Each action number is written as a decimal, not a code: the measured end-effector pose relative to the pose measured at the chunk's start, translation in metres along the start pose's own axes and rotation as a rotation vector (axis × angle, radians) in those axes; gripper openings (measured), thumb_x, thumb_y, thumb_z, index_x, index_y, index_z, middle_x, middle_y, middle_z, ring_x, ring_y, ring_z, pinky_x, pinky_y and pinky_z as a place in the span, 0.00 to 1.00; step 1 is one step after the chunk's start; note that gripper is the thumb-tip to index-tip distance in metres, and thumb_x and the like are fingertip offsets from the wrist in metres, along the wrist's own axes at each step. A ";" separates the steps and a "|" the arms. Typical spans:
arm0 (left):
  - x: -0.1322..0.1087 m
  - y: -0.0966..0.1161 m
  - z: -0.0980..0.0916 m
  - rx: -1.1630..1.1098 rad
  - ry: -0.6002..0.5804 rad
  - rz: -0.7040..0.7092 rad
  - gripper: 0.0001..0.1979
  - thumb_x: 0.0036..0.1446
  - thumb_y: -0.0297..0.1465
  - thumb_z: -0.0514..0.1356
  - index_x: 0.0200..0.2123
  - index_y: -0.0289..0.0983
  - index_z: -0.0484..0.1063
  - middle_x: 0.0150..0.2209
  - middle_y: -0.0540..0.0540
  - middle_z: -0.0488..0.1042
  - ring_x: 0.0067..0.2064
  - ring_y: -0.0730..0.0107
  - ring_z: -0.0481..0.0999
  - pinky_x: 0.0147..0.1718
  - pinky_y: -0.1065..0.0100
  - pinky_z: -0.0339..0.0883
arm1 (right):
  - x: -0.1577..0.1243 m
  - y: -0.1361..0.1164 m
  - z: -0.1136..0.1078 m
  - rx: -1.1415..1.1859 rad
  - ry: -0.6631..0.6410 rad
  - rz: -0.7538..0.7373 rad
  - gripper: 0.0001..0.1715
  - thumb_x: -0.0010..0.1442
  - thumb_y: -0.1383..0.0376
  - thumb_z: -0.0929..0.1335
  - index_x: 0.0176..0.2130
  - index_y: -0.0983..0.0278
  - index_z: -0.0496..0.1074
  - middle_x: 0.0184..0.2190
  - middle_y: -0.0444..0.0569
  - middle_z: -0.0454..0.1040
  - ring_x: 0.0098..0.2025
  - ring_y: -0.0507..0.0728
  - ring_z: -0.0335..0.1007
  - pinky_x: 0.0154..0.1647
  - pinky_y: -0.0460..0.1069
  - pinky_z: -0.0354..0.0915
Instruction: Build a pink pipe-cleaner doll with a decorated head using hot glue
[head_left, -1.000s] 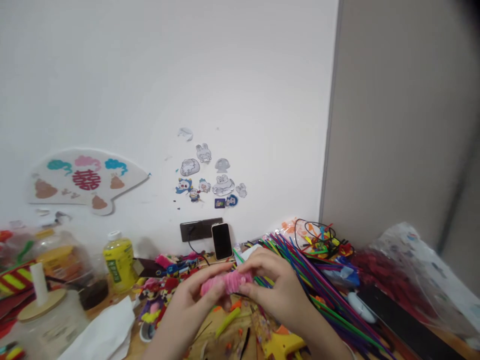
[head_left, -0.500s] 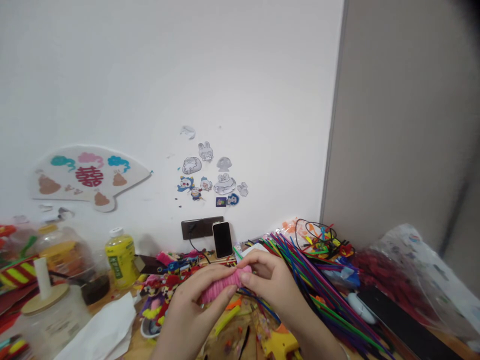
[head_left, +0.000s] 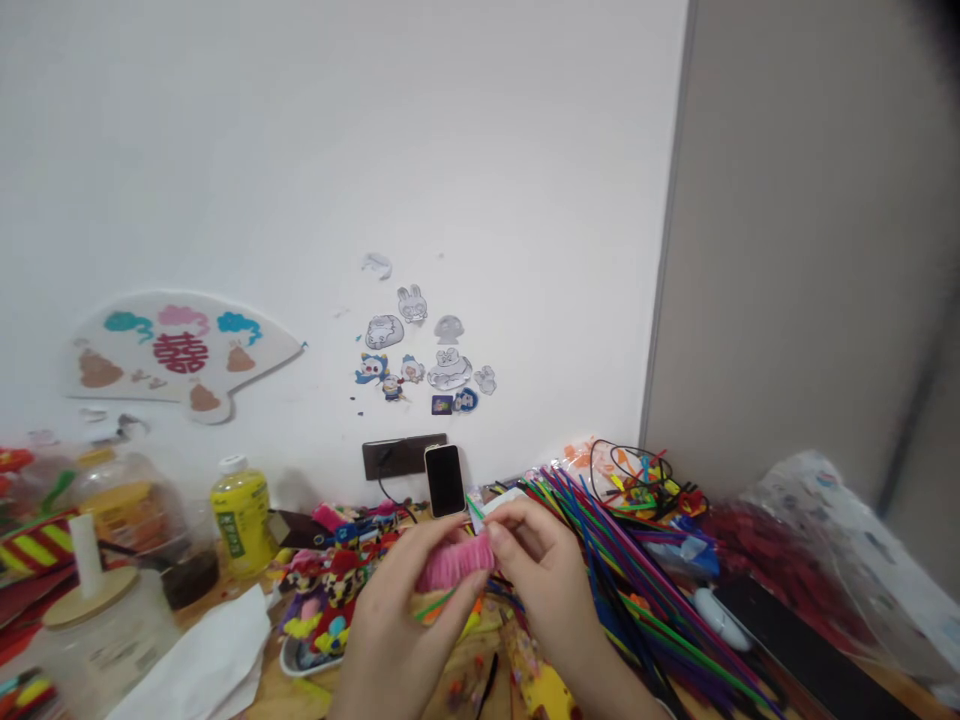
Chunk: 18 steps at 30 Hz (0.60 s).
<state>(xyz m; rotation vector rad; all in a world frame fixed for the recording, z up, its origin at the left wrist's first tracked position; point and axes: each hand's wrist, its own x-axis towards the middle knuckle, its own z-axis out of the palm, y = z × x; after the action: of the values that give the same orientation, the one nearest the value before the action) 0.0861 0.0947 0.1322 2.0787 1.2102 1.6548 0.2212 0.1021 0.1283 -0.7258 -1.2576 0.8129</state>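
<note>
Between both hands, over the front middle of the table, is a pink ridged coil (head_left: pixel 454 563) that looks like wound pipe cleaner. My left hand (head_left: pixel 401 610) curves around its left side, thumb below and fingers above. At its right end, my right hand (head_left: pixel 536 560) pinches with thumb and forefinger. A thin green stem (head_left: pixel 436 604) shows beneath the coil by my left thumb, and a green tip sticks up above it. Part of the coil is hidden behind the fingers.
Many coloured pipe cleaners (head_left: pixel 600 560) lie to the right, near a black slab (head_left: pixel 810 640). A phone (head_left: pixel 445 480) leans on the wall. Left are a tray (head_left: pixel 289 660) of small figures, a yellow bottle (head_left: pixel 244 515), white paper (head_left: pixel 202 655) and a lidded jar (head_left: pixel 112 640).
The pink coil has shifted slightly right and turned, so more of its ridged side shows. The green stem under it has come into sight. Both hands keep their hold.
</note>
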 end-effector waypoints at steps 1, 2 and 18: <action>-0.001 -0.001 0.003 -0.039 0.050 -0.071 0.22 0.42 0.33 0.65 0.44 0.42 0.68 0.40 0.44 0.75 0.42 0.58 0.74 0.42 0.62 0.67 | 0.000 0.001 0.000 0.006 0.035 0.000 0.07 0.53 0.63 0.66 0.29 0.65 0.69 0.27 0.45 0.68 0.31 0.53 0.65 0.33 0.45 0.62; -0.003 -0.002 0.007 -0.095 0.095 -0.136 0.26 0.41 0.34 0.65 0.47 0.42 0.65 0.41 0.44 0.73 0.42 0.58 0.73 0.42 0.61 0.67 | -0.001 0.001 0.001 0.024 0.065 0.010 0.07 0.53 0.62 0.66 0.30 0.65 0.69 0.27 0.45 0.68 0.31 0.53 0.65 0.33 0.45 0.62; 0.000 -0.008 0.016 -0.502 0.165 -0.374 0.16 0.40 0.37 0.65 0.32 0.35 0.72 0.32 0.45 0.75 0.39 0.59 0.74 0.39 0.64 0.68 | -0.007 0.007 0.016 0.363 -0.099 0.170 0.16 0.51 0.55 0.68 0.34 0.66 0.72 0.32 0.50 0.72 0.36 0.56 0.70 0.40 0.51 0.66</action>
<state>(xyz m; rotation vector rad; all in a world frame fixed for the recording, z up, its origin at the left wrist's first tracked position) 0.0966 0.1050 0.1220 1.3522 1.0121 1.7426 0.2039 0.1003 0.1211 -0.5060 -1.1038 1.1928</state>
